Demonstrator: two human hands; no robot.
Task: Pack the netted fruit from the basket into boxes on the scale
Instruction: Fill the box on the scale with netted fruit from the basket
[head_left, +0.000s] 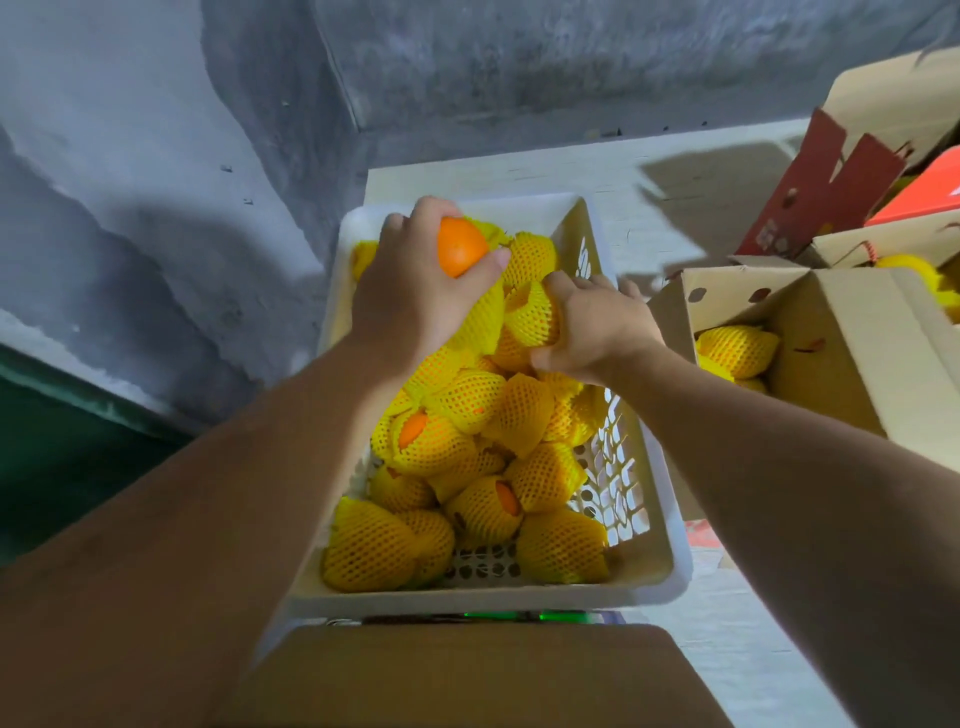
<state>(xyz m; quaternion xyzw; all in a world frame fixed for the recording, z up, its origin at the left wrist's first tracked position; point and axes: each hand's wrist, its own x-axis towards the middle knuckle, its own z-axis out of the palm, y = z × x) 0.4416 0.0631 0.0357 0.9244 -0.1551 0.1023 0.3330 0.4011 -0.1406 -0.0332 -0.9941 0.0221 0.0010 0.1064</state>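
- Head view shows both of my hands down in one white plastic basket (655, 551) of oranges in yellow foam nets.
- My left hand (410, 291) curls round one orange (460, 253) whose bare orange top pokes out of its net, held above the heap at the far end.
- My right hand (592, 327) grips a second netted orange (532, 312) just beside it, fingers wrapped over the net.
- Roughly fifteen more netted oranges (462, 467) lie piled in the basket; three of them show bare peel.
- To the right stands one open cardboard box (852, 332) holding at least two netted oranges (737, 351).
- Behind it I count two more opened cartons (893, 93), and a red printed one (821, 192).
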